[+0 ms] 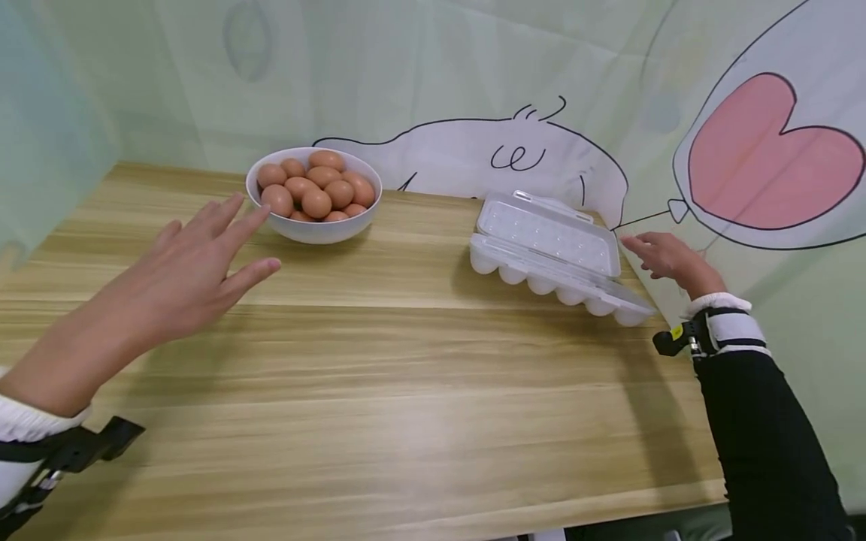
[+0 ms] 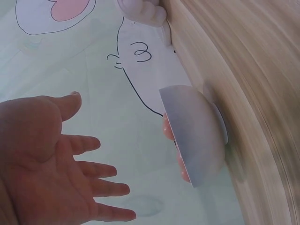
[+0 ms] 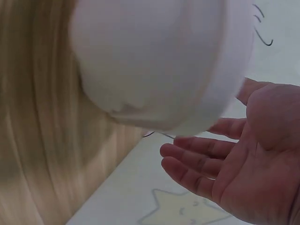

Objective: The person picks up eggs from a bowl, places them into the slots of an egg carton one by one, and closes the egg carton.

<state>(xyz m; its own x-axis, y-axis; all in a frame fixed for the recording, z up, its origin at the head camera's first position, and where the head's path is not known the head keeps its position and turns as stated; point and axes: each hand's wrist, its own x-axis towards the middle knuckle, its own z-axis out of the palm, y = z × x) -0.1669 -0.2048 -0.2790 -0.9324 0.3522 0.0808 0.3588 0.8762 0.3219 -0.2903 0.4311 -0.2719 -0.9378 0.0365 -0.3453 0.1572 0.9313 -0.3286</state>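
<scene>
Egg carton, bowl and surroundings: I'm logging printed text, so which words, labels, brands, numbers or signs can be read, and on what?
None readable on the egg carton, bowl or eggs.
Wall covering: pink heart and looped scrawl, drawings without clear lettering.
Yellow patch on the right wrist device: too small to read.

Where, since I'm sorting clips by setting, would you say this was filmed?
Probably a makeshift indoor recording corner, though I can't be certain: a wood-grain table stands against creased, cartoon-printed sheeting, and the person wears a wrist-mounted camera.
</scene>
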